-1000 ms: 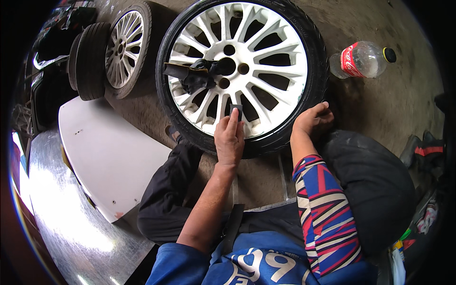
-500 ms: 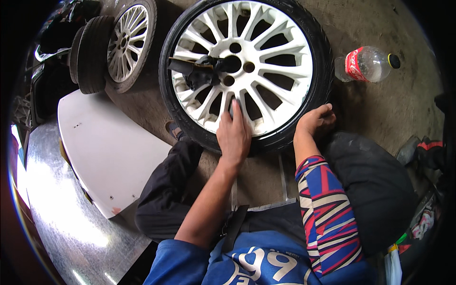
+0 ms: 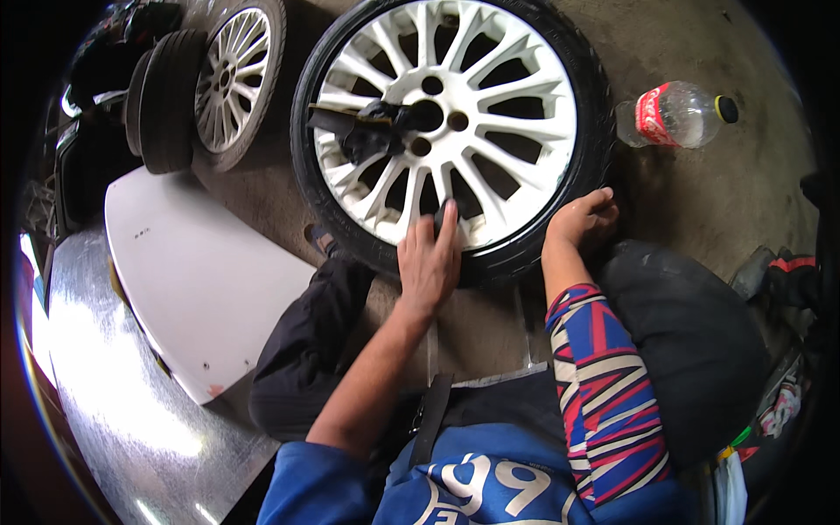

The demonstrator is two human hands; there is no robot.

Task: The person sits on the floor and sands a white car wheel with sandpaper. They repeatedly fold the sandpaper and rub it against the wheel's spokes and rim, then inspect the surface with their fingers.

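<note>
A wheel with a white multi-spoke rim [image 3: 481, 179] and a black tyre [image 3: 591, 109] lies before me. My left hand [image 3: 427, 267] is at the near part of the rim, with its index and middle fingers reaching over the spokes. Something small and dark shows between these fingertips; its kind is unclear. My right hand [image 3: 580, 220] rests against the tyre's near right edge, its fingers curled in, and whatever they hold is hidden. Left of the hub hole lie a crumpled black piece [image 3: 372, 136], perhaps cloth, and a stiff dark strip [image 3: 331, 121].
Right of the wheel lies a clear plastic bottle [image 3: 691, 114] with a red label and yellow-and-black cap. Another white-rimmed wheel [image 3: 229, 83] and a loose tyre [image 3: 168, 105] stand at the far left. A white panel [image 3: 188, 262] lies on a shiny metal sheet [image 3: 96, 324] at left.
My left hand has drawn slightly back toward me along the rim, its index finger shifting a little to the right. The right hand stays at the tyre's edge.
</note>
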